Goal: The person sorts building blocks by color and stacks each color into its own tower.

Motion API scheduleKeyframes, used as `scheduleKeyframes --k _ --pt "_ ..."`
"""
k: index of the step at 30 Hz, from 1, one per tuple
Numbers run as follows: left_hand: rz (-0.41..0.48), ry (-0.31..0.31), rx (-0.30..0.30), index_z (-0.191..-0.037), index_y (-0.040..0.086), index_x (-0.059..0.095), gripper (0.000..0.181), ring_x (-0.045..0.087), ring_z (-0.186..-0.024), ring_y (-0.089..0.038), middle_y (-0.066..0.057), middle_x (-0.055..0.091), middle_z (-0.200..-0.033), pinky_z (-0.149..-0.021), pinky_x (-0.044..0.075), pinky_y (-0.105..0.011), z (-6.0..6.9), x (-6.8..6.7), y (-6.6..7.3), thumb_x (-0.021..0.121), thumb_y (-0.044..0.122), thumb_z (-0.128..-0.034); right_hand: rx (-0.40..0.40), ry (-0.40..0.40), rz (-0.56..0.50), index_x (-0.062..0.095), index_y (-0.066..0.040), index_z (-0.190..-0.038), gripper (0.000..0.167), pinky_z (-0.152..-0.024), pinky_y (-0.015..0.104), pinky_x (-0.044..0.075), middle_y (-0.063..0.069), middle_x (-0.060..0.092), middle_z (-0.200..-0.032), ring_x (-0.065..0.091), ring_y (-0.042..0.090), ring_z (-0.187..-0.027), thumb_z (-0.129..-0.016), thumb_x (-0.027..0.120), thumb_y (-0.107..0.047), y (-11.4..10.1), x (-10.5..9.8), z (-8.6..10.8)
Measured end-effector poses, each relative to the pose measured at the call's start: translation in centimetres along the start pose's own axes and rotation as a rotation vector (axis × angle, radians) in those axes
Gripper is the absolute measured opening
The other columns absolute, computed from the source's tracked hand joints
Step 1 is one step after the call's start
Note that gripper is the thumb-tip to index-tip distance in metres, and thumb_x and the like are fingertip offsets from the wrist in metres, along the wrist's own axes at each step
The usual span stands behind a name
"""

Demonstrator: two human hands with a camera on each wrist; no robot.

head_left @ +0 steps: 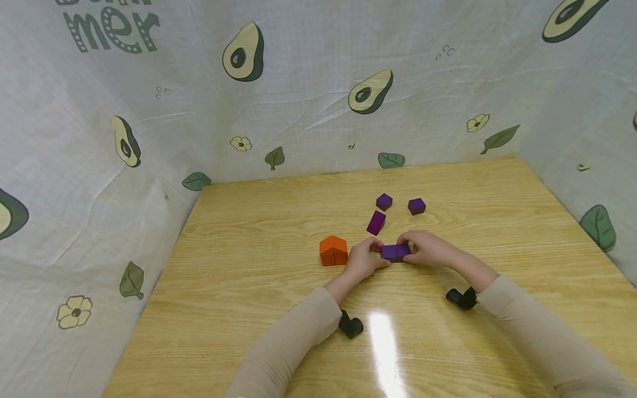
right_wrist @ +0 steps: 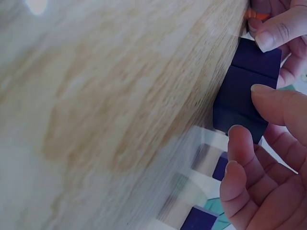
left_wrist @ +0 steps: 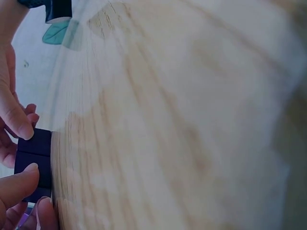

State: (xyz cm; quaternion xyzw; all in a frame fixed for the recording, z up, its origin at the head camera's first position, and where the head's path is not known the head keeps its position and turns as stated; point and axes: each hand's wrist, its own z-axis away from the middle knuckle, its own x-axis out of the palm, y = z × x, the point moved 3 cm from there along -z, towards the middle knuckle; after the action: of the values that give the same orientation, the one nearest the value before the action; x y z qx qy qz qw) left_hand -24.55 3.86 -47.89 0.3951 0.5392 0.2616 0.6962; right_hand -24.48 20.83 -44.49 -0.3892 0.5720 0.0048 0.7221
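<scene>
– What do we see, starting at left?

– Pale cloth [head_left: 55, 143], printed with avocados, leaves and flowers, hangs along that side and behind the wood-grain table [head_left: 234, 243], with green lettering, "mer" legible, high in the corner.

– And across the wood?

– Peaked orange blocks [head_left: 333, 251] sit just left of the left hand [head_left: 362, 260], whose thumb and fingers are nearly closed, pinching one end of the purple pair [head_left: 395, 253]. Below, a strip of glare [head_left: 384, 354] whitens the tabletop.

– Where exactly do we place that pair?

– Between the two hands, near the table's middle, its blocks side by side and touching. Whether it rests on the wood or hangs slightly above, we cannot be sure; the wrist views are dim and tilted.

– Beyond it?

– A plum block [head_left: 376, 223] lies behind, then two violet cubes [head_left: 417, 207], apart, farther back.

– And at right?

– The right hand [head_left: 425, 249] pinches the pair's other end, equally narrow in grip. Past it, we find bare wood and more printed cloth.
</scene>
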Motion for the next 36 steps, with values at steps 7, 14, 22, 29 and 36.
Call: scheduleKeyframes --k 7,14,22,29,36 --pt "-0.005 0.003 0.001 -0.097 0.014 0.061 0.033 0.056 -0.088 -0.012 0.001 0.065 -0.093 -0.077 0.042 -0.022 -0.03 -0.01 0.06 0.079 0.015 -0.0701 0.015 0.009 -0.001 0.059 0.0 -0.101 0.025 -0.051 0.021 0.036 0.004 0.057 -0.083 0.041 0.007 -0.054 -0.078 0.068 -0.004 -0.04 0.04 0.04" --pt "-0.004 -0.002 -0.011 -0.097 0.014 0.061 0.033 0.056 -0.086 -0.011 0.002 0.066 -0.094 -0.074 0.042 -0.021 -0.06 -0.03 0.06 0.08 0.016 -0.0701 0.018 0.012 -0.01 0.059 0.001 -0.101 0.025 -0.051 0.021 0.036 0.005 0.056 -0.084 0.041 0.007 -0.054 -0.078 0.067 -0.004 -0.14 0.1 0.03" --pt "0.006 -0.002 -0.022 -0.096 0.014 0.061 0.032 0.055 -0.082 -0.011 0.001 0.066 -0.093 -0.068 0.043 -0.021 -0.04 -0.05 0.12 0.08 0.015 -0.0697 0.029 0.013 -0.027 0.058 0.002 -0.102 0.025 -0.052 0.021 0.036 0.008 0.057 -0.086 0.041 0.008 -0.056 -0.079 0.067 -0.004 -0.32 0.1 0.06" --pt "0.002 0.003 -0.025 -0.095 0.015 0.062 0.032 0.055 -0.084 -0.01 0.002 0.066 -0.093 -0.071 0.041 -0.02 -0.07 -0.01 0.06 0.08 0.015 -0.0694 0.052 0.0 -0.043 0.057 0.003 -0.103 0.027 -0.053 0.022 0.037 0.011 0.059 -0.092 0.042 0.009 -0.058 -0.079 0.066 -0.004 -0.22 0.05 0.05" --pt "0.011 0.002 -0.022 -0.095 0.014 0.061 0.031 0.057 -0.09 -0.012 0.002 0.066 -0.092 -0.08 0.042 -0.024 -0.05 0.07 0.01 0.08 0.015 -0.0697 0.111 -0.06 -0.097 0.051 0.007 -0.113 0.039 -0.056 0.024 0.041 0.02 0.057 -0.105 0.048 0.011 -0.061 -0.079 0.066 -0.006 -0.11 -0.42 0.11"
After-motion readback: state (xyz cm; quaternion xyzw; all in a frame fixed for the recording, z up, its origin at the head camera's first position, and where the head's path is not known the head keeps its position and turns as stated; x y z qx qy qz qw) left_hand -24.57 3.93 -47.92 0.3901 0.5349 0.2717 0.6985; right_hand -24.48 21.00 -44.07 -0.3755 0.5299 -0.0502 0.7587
